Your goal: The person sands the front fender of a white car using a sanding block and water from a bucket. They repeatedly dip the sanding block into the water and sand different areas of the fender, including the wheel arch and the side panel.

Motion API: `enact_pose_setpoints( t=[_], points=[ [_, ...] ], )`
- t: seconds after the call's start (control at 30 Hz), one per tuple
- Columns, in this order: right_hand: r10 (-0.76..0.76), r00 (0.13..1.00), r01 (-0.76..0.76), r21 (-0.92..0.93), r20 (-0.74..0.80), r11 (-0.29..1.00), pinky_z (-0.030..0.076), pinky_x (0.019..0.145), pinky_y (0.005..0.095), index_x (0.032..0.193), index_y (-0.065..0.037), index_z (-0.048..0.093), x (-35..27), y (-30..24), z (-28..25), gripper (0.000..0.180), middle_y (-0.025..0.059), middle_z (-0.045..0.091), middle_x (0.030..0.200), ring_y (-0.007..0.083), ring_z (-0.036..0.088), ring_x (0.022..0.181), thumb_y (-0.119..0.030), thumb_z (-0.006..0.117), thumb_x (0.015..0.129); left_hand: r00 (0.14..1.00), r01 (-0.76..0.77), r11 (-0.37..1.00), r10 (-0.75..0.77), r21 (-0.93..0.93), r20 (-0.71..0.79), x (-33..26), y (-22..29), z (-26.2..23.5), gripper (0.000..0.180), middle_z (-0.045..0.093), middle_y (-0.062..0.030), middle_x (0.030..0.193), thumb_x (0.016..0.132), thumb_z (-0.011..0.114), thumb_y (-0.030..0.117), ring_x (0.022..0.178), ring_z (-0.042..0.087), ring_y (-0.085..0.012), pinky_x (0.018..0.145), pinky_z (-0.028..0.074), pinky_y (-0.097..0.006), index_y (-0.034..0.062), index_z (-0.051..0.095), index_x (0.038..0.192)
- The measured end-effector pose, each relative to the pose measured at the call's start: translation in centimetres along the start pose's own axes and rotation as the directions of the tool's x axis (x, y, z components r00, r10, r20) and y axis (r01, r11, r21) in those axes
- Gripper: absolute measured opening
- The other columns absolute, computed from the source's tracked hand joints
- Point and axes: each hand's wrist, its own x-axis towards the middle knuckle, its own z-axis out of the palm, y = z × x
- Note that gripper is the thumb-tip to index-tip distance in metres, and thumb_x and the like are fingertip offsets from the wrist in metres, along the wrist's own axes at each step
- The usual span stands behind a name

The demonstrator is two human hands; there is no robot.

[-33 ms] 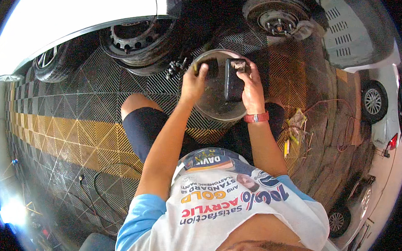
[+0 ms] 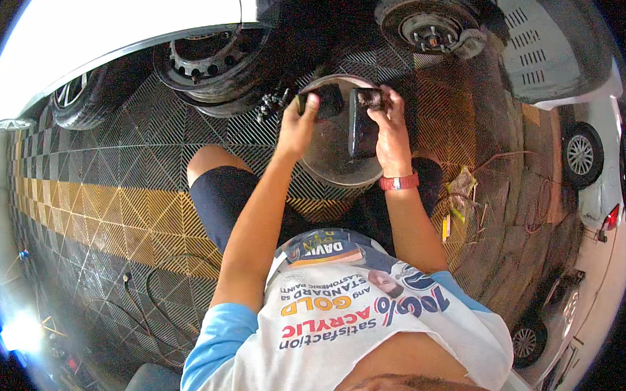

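So my forearms [image 2: 247, 231] reach out ahead, angling in toward a round basin [image 2: 329, 159]. Left hand [image 2: 298, 129] looks clamped on a dark block [image 2: 331, 101], right hand [image 2: 393, 135] grips a black boxy piece [image 2: 359, 126], both over the basin. Seems I'm mid-handling two parts; next move probably calls for steady grips. Farther off: steel wheel [image 2: 210, 63] left, bare hub [image 2: 428, 37] right.

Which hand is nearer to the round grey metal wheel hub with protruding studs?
Right. In the picture, the right hand is below the hub, slightly left; the left hand is farther, below and well left.
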Motion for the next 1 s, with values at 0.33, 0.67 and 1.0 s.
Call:
enact_pose_setpoints(
  t=[0.33, 0.67, 1.0],
  points=[
    [-0.297, 0.951, 0.308, -0.266, 0.08, 0.913, 0.045, 0.109, 0.0382, 0.141, -0.005, 0.049, -3.2, -7.5, 3.4, 0.05, 0.0109, 0.056, 0.133, 0.0207, 0.054, 0.121, -0.004, 0.072, 0.096, 0.961, 0.233, 0.626, -0.029, -0.744, 0.276, -3.2, 8.0, 1.8, 0.069, 0.062, -0.0174, 0.151, 0.114, 0.035, 0.058, 0.14, 0.059, -0.0347, 0.116, 0.048, -0.062, 0.0021, 0.052, 0.152],
    [-0.555, 0.772, 0.595, -0.659, 0.31, 0.46, 0.051, 0.106, 0.0447, 0.139, -0.003, 0.052, -3.4, -8.2, 4.9, 0.068, 0.02, 0.061, 0.131, 0.0365, 0.064, 0.119, -0.023, 0.087, 0.085, 0.932, 0.222, 0.786, 0.004, -0.576, 0.363, -4.1, 8.2, 3.5, 0.077, 0.058, -0.0114, 0.157, 0.113, 0.03, 0.066, 0.145, 0.053, -0.0292, 0.123, 0.038, -0.051, 0.0058, 0.05, 0.157],
    [-0.096, 0.989, 0.037, 0.437, 0.113, 0.899, 0.047, 0.103, 0.034, 0.144, -0.009, 0.053, -3.5, -5.4, 4.1, 0.041, 0.0035, 0.062, 0.127, 0.0144, 0.058, 0.117, -0.023, 0.062, 0.107, 0.796, -0.485, 0.622, 0.605, 0.614, 0.016, -7.2, 12.3, 9.9, 0.052, 0.055, -0.0264, 0.15, 0.103, 0.065, 0.015, 0.138, 0.048, -0.0451, 0.12, 0.037, -0.051, -0.0013, 0.058, 0.152]
  ],
)
